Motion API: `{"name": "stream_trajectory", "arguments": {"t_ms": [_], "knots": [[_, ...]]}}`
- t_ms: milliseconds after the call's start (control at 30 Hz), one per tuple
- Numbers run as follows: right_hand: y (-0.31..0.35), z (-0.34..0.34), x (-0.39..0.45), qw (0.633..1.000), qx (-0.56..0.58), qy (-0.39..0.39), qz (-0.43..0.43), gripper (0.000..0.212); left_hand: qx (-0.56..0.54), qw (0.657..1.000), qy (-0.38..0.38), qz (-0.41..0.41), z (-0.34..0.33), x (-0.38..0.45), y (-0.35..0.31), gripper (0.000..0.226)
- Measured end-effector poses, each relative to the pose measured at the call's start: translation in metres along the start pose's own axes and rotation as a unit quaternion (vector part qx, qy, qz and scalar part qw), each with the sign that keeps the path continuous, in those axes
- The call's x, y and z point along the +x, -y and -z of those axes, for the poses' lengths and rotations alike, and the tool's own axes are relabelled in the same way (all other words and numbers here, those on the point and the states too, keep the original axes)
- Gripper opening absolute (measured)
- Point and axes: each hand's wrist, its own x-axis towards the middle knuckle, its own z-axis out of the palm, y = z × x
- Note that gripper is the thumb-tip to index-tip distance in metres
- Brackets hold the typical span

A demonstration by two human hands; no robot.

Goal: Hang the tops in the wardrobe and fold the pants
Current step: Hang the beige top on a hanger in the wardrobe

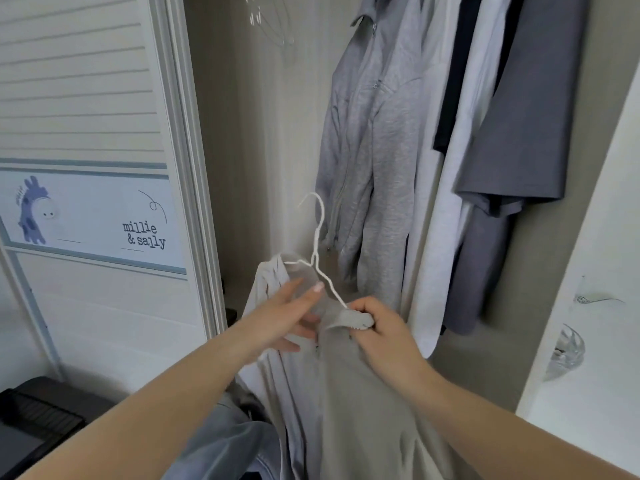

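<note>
At lower centre, a grey top (349,393) is being fitted onto a white hanger (320,258). Its shoulder is being pinched by the right hand (377,327); the left hand (287,313), fingers extended, is resting on the collar. Next, probably, hooking among the clothes (433,133) at upper right.

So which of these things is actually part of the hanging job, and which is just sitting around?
In the job:
- white hanger
- light grey top, going onto it
- left hand and right hand, both on the top
- wardrobe

Just around:
- hung clothes
- door sticker
- black box
</note>
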Motion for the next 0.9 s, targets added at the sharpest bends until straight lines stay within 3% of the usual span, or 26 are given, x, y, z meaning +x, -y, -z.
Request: {"name": "stream_trajectory", "arguments": {"t_ms": [33, 100, 233, 300, 367, 467, 567, 700, 900], "knots": [[0.003, -0.012, -0.004, 1.0, 0.022, 0.008, -0.001, 0.019, -0.066, 0.996, 0.049, 0.024, -0.007, -0.003, 0.0, 0.085], [0.012, -0.036, -0.011, 0.998, 0.06, 0.033, -0.007, 0.016, -0.143, 0.987, 0.068, 0.017, -0.018, -0.003, 0.002, 0.08], [0.019, -0.058, -0.017, 0.989, 0.098, 0.107, 0.012, 0.029, -0.169, 0.985, -0.028, -0.032, -0.014, -0.004, 0.009, 0.047], [0.012, -0.058, -0.024, 0.98, 0.086, 0.172, 0.055, 0.042, -0.171, 0.983, -0.043, -0.05, -0.003, -0.009, 0.014, 0.044], [-0.003, -0.052, -0.03, 0.978, 0.118, 0.162, 0.058, 0.045, -0.17, 0.982, -0.049, -0.061, 0.009, -0.013, 0.017, 0.045], [-0.04, -0.045, -0.031, 0.977, 0.21, 0.01, -0.042, 0.015, -0.178, 0.978, -0.073, -0.074, 0.026, -0.019, 0.018, 0.039], [-0.087, -0.049, -0.024, 0.944, 0.213, -0.106, -0.23, 0.014, -0.167, 0.978, -0.08, -0.097, 0.037, -0.026, 0.012, 0.033], [-0.121, -0.072, -0.02, 0.851, 0.32, -0.037, -0.415, 0.017, -0.181, 0.975, -0.078, -0.105, 0.048, -0.03, 0.001, 0.031], [-0.102, -0.094, -0.002, 0.777, 0.46, 0.03, -0.428, 0.026, -0.165, 0.977, -0.088, -0.104, 0.068, -0.032, 0.0, 0.029]]}}
